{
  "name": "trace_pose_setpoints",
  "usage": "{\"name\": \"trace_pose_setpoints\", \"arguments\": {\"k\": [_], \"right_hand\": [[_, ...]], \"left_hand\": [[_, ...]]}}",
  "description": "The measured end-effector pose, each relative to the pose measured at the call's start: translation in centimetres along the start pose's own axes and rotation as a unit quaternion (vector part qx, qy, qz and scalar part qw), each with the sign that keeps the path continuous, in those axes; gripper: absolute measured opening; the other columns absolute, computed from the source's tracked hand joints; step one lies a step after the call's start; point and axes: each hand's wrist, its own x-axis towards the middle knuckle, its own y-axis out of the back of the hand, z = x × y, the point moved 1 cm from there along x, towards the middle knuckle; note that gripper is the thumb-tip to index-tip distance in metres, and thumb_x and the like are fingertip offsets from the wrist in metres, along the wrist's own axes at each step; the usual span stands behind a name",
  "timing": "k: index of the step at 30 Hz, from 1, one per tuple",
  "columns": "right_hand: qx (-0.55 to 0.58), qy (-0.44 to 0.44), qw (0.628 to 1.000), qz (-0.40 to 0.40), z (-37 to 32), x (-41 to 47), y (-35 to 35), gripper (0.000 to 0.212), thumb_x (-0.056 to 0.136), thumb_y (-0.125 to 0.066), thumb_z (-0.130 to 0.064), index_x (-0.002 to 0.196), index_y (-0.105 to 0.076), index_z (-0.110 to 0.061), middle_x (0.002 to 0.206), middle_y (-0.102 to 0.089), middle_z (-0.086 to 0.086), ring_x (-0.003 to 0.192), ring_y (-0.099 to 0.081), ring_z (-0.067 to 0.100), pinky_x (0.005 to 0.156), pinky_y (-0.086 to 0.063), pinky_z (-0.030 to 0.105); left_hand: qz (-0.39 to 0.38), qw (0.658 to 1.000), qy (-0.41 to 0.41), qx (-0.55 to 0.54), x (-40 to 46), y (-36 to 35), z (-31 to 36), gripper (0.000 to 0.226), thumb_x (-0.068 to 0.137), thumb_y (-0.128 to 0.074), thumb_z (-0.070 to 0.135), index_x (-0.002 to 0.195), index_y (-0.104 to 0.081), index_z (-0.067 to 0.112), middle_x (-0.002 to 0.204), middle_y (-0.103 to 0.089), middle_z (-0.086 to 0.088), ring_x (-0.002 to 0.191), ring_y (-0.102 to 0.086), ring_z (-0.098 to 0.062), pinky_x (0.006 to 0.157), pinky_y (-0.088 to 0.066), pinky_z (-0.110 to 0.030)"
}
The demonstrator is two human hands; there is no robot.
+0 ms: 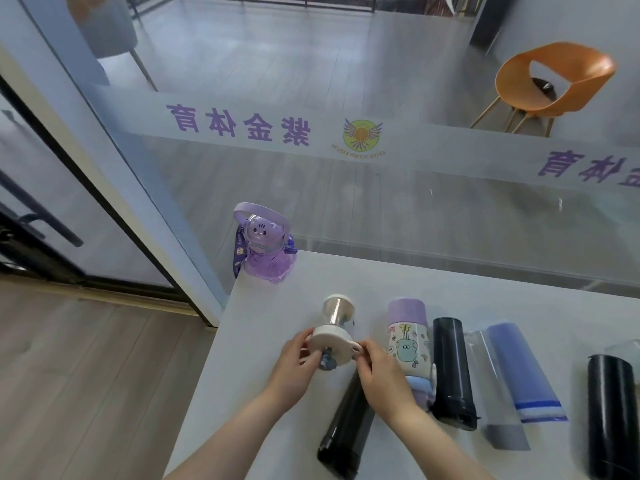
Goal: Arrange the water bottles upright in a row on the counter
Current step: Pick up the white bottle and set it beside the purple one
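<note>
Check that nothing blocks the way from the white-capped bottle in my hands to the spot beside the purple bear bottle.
Nothing visible does. Both hands, left hand and right hand, hold the white-capped bottle. The counter between it and the purple bear bottle looks bare. The lying bottles are all to the right or nearer you.

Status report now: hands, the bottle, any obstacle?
Left hand and right hand grip white-lidded bottle. Purple bottle upright at corner. Others lying flat; black bottle beneath hands.

Mirrored purple "紫金体育" on glass wall strip (239, 128), logo txt unreadable
</note>
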Motion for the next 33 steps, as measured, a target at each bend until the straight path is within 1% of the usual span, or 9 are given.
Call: {"name": "trace_pose_setpoints", "arguments": {"k": [4, 9, 12, 16, 19, 21, 25, 29, 33], "right_hand": [[0.097, -0.033, 0.995, 0.006, -1.2, 0.7, 1.9, 0.016, 0.098, -0.047, -0.034, 0.098, -0.060, -0.025, 0.082, -0.065, -0.009, 0.079, -0.060, 0.007, 0.072, -0.051, 0.028], [0.228, -0.094, 0.969, -0.020, -1.8, 2.1, 2.1, 0.018, 0.097, -0.050, -0.035, 0.095, -0.064, -0.023, 0.090, -0.071, -0.005, 0.087, -0.068, 0.007, 0.081, -0.055, 0.028], [0.270, -0.121, 0.955, -0.020, -2.4, 2.7, 2.1, 0.019, 0.098, -0.050, -0.029, 0.094, -0.064, -0.017, 0.090, -0.071, 0.002, 0.086, -0.069, 0.012, 0.078, -0.056, 0.026], [0.311, -0.155, 0.937, -0.022, -3.0, 3.5, 2.2, 0.019, 0.100, -0.047, -0.026, 0.095, -0.062, -0.017, 0.093, -0.069, 0.008, 0.086, -0.066, 0.020, 0.075, -0.055, 0.027], [0.346, -0.172, 0.922, -0.032, -3.1, 3.9, 1.8, 0.016, 0.099, -0.048, -0.024, 0.104, -0.059, -0.014, 0.101, -0.066, 0.008, 0.088, -0.063, 0.017, 0.074, -0.056, 0.027], [0.349, -0.167, 0.921, -0.037, -2.9, 3.8, 1.3, 0.021, 0.096, -0.055, -0.025, 0.113, -0.054, -0.015, 0.108, -0.062, 0.006, 0.095, -0.063, 0.018, 0.078, -0.058, 0.031], [0.320, -0.149, 0.935, -0.034, -2.6, 2.9, -0.3, 0.037, 0.087, -0.067, -0.028, 0.116, -0.044, -0.025, 0.112, -0.057, -0.007, 0.096, -0.064, 0.011, 0.086, -0.056, 0.040], [0.309, -0.144, 0.939, -0.031, -2.9, 3.0, -1.5, 0.040, 0.089, -0.064, -0.032, 0.121, -0.040, -0.030, 0.118, -0.050, -0.020, 0.094, -0.064, 0.008, 0.089, -0.054, 0.042], [0.306, -0.151, 0.940, -0.030, -3.4, 4.8, -1.4, 0.041, 0.091, -0.062, -0.033, 0.124, -0.038, -0.031, 0.118, -0.050, -0.017, 0.094, -0.063, 0.009, 0.092, -0.053, 0.044]], "left_hand": [[0.015, 0.999, -0.031, 0.014, 0.3, 0.4, 0.9, 0.040, 0.083, -0.051, 0.049, 0.123, -0.054, 0.044, 0.117, -0.057, -0.003, 0.103, -0.060, -0.012, 0.095, -0.050, -0.037], [0.013, 0.999, -0.044, -0.013, 0.1, 1.0, 2.6, 0.041, 0.084, -0.050, 0.049, 0.123, -0.056, 0.038, 0.122, -0.046, 0.004, 0.108, -0.050, 0.007, 0.102, -0.041, -0.026], [-0.012, 0.999, -0.046, -0.022, 0.0, 1.3, 3.5, 0.034, 0.086, -0.058, 0.043, 0.120, -0.055, 0.037, 0.125, -0.048, 0.011, 0.114, -0.047, 0.006, 0.090, -0.042, -0.011], [-0.050, 0.997, -0.034, -0.040, 0.2, 1.4, 4.0, 0.038, 0.089, -0.064, 0.030, 0.123, -0.048, 0.040, 0.126, -0.056, 0.011, 0.116, -0.054, -0.005, 0.091, -0.046, -0.018], [-0.050, 0.997, -0.037, -0.036, 0.4, 1.5, 4.0, 0.048, 0.090, -0.063, 0.027, 0.130, -0.040, 0.041, 0.130, -0.050, 0.019, 0.118, -0.051, -0.001, 0.086, -0.047, -0.011], [-0.046, 0.998, -0.034, -0.041, 0.6, 1.5, 3.9, 0.054, 0.092, -0.060, 0.025, 0.134, -0.032, 0.044, 0.133, -0.047, 0.018, 0.121, -0.050, -0.002, 0.088, -0.047, -0.012], [-0.030, 0.998, -0.045, -0.041, 0.8, 1.2, 3.7, 0.053, 0.093, -0.059, 0.017, 0.126, -0.035, 0.050, 0.134, -0.048, 0.014, 0.123, -0.050, -0.003, 0.092, -0.046, -0.014], [0.011, 0.998, -0.059, -0.022, 1.6, 1.1, 3.2, 0.055, 0.092, -0.061, 0.016, 0.138, -0.037, 0.034, 0.139, -0.041, 0.009, 0.122, -0.048, 0.001, 0.097, -0.046, -0.018], [0.034, 0.996, -0.077, -0.010, 3.6, 1.2, 4.0, 0.052, 0.091, -0.061, 0.013, 0.132, -0.040, 0.038, 0.138, -0.042, 0.005, 0.121, -0.050, -0.005, 0.096, -0.048, -0.020]]}}
